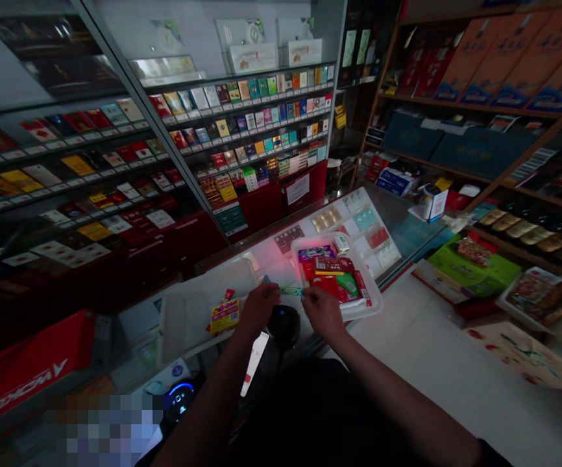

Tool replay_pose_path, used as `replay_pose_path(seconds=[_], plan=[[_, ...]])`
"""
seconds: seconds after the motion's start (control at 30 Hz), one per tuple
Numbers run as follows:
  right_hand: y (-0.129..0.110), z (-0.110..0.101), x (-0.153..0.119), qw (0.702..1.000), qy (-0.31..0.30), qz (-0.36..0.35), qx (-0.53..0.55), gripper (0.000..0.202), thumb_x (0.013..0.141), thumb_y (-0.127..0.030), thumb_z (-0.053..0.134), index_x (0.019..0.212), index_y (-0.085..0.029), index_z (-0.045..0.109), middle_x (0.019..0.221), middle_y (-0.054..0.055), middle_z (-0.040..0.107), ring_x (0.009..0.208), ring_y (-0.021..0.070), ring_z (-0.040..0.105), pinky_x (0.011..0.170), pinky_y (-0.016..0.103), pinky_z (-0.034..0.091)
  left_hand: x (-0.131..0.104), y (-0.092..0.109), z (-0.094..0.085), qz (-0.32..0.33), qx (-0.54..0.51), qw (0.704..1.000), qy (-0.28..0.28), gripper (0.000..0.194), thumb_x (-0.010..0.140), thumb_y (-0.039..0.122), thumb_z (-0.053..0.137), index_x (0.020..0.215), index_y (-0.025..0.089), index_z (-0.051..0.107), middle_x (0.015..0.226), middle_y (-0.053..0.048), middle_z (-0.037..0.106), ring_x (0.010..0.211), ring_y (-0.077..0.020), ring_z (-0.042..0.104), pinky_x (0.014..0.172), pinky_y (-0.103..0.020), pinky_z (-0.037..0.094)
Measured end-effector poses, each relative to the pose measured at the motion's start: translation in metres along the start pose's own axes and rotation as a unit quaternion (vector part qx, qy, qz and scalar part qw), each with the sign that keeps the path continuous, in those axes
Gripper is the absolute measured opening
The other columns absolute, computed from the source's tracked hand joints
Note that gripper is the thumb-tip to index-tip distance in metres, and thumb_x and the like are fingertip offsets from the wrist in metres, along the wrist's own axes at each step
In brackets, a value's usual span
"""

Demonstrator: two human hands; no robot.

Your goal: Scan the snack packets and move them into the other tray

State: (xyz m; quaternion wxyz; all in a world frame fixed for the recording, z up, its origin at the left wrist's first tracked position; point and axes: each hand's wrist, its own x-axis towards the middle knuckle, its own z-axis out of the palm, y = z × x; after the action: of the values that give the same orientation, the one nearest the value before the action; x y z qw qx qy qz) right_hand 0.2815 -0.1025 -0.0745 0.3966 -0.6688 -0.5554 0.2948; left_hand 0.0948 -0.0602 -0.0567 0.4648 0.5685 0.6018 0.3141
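A small green and blue packet (291,291) is stretched level between my two hands, above a black round device (283,324). My left hand (260,307) pinches its left end, and my right hand (322,312) pinches the right end. Just beyond my right hand, a white tray (374,305) holds red, purple and green packets. To the left of my left hand is a white bin (176,327) with a yellow and pink packet (225,315) and a small red one inside. A reddish glow falls on the counter near the tray.
A glass counter (407,227) runs under the trays. Shelves of small boxes (256,120) stand behind it. At the left lies a red box (32,370). Wooden shelves and packaged goods (534,295) fill the right side. A lit round device (180,401) sits at lower left.
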Motion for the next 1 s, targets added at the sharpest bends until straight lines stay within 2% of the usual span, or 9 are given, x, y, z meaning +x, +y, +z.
replay_pose_path(seconds=[0.13, 0.3, 0.53, 0.77, 1.0], plan=[[-0.002, 0.000, -0.003, 1.000, -0.002, 0.011, -0.019, 0.023, 0.085, -0.022, 0.059, 0.102, -0.018, 0.074, 0.099, 0.007, 0.077, 0.091, 0.0210, 0.070, 0.086, 0.034, 0.051, 0.000, -0.008, 0.000, 0.031, 0.029, 0.999, 0.000, 0.031, 0.086, 0.038, 0.059, 0.105, 0.018, 0.074, 0.110, -0.009, 0.075, 0.102, -0.0239, 0.068, 0.091, -0.036, 0.049], [0.002, 0.005, -0.007, 1.000, -0.004, 0.015, -0.020, 0.021, 0.085, -0.025, 0.061, 0.101, -0.018, 0.073, 0.095, 0.007, 0.076, 0.088, 0.0209, 0.069, 0.081, 0.033, 0.052, 0.002, -0.016, 0.002, -0.007, -0.021, 1.000, -0.010, 0.035, 0.082, 0.040, 0.063, 0.105, 0.016, 0.072, 0.101, -0.009, 0.076, 0.093, -0.0236, 0.070, 0.086, -0.036, 0.051], [-0.010, 0.010, -0.007, 0.999, 0.006, 0.023, -0.041, 0.023, 0.086, -0.025, 0.061, 0.102, -0.018, 0.074, 0.094, 0.007, 0.076, 0.085, 0.0203, 0.068, 0.081, 0.032, 0.050, 0.001, -0.017, -0.005, 0.007, -0.009, 1.000, -0.009, 0.035, 0.083, 0.041, 0.062, 0.105, 0.016, 0.073, 0.101, -0.008, 0.076, 0.094, -0.0234, 0.069, 0.085, -0.036, 0.051], [-0.033, 0.026, -0.002, 0.999, -0.006, 0.003, -0.040, 0.022, 0.086, -0.025, 0.060, 0.103, -0.018, 0.074, 0.099, 0.007, 0.076, 0.091, 0.0208, 0.068, 0.085, 0.032, 0.050, -0.005, -0.017, -0.028, -0.021, -0.049, 0.998, 0.028, 0.037, 0.081, 0.041, 0.064, 0.106, 0.015, 0.071, 0.104, -0.010, 0.076, 0.096, -0.0235, 0.069, 0.086, -0.035, 0.052], [-0.057, 0.054, -0.002, 0.997, -0.048, -0.041, -0.050, 0.024, 0.087, -0.024, 0.060, 0.107, -0.020, 0.073, 0.105, 0.007, 0.075, 0.097, 0.0216, 0.068, 0.090, 0.033, 0.049, -0.012, -0.034, -0.064, -0.027, -0.036, 0.996, 0.080, 0.041, 0.082, 0.045, 0.062, 0.106, 0.014, 0.074, 0.104, -0.012, 0.076, 0.097, -0.0256, 0.069, 0.087, -0.037, 0.052]])
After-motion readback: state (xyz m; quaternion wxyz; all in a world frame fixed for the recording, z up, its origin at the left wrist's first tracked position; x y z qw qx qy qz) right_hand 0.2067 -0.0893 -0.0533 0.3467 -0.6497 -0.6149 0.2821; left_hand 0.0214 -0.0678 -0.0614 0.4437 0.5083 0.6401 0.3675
